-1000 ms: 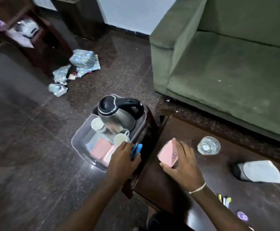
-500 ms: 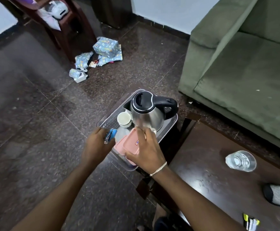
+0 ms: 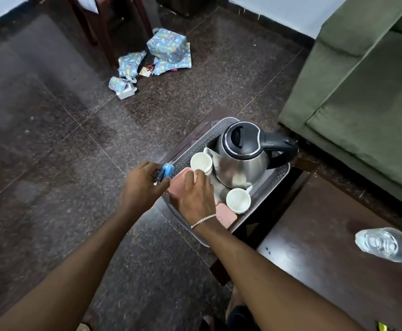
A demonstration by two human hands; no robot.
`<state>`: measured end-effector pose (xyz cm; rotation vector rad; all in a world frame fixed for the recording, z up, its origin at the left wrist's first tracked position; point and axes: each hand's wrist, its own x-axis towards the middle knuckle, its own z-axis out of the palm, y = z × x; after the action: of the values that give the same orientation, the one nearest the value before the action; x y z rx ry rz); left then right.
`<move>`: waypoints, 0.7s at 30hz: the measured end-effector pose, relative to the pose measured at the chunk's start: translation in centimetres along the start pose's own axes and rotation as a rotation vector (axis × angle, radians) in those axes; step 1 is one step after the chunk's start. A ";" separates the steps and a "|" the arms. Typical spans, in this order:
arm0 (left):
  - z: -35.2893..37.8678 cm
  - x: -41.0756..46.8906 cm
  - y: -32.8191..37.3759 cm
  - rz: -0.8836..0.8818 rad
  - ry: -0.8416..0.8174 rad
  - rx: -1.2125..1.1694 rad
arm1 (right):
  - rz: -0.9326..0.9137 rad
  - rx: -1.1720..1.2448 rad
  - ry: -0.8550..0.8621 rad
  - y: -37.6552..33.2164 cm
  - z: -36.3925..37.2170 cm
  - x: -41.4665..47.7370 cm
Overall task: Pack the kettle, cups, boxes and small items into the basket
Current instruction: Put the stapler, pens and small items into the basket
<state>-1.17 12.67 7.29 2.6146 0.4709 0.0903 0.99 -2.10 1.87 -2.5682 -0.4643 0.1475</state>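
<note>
Pink box is now inside the basket, front-left of the kettle; a second ago it was on the worktop, right of the kettle. Right hand grips it, fingers curled over its far edge, not yet released. Left hand, left of the kettle, holds a small blue item, as before. Two cups and a second pink box lie beside the kettle. Judgement: box nearly placed, blue item likely next.
</note>
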 end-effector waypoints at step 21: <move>3.0 2.4 -1.0 0.083 -0.191 0.126 | -0.007 -0.120 -0.096 0.1 2.5 1.3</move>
<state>1.23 12.99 4.11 2.7315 0.3103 -0.1661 1.79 -0.55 -0.36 -2.6855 -0.5332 0.2477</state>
